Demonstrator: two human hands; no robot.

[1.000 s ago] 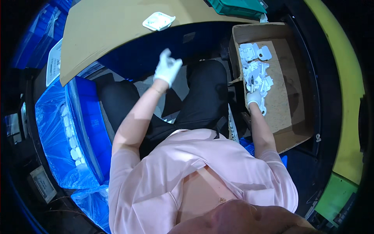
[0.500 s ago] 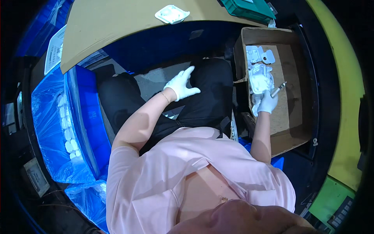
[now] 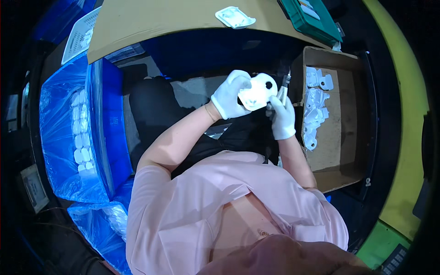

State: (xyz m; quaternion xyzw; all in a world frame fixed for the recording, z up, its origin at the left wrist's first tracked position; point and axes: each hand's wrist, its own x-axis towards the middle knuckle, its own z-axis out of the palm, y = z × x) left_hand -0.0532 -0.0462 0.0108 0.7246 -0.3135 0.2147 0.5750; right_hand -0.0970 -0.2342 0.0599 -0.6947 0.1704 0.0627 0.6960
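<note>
Both gloved hands meet over the lap: the left hand [image 3: 231,95] is mostly closed, thumb and fingers pinching a white plastic part [image 3: 256,94] pierced by a round hole; the right hand [image 3: 283,117] curls around a slim tool [image 3: 286,82], its fingertips at the part's right edge. Similar white pieces [image 3: 315,110] lie in the cardboard box [image 3: 337,169]. Markings on the pale placard [image 3: 35,188] are too small to read.

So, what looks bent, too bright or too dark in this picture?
Head view: the yellow panel appears bowed by the fisheye; same view, glare partly washes out the white part in the left hand; same view, dark trousers sink into shadow, corners go black.
</note>
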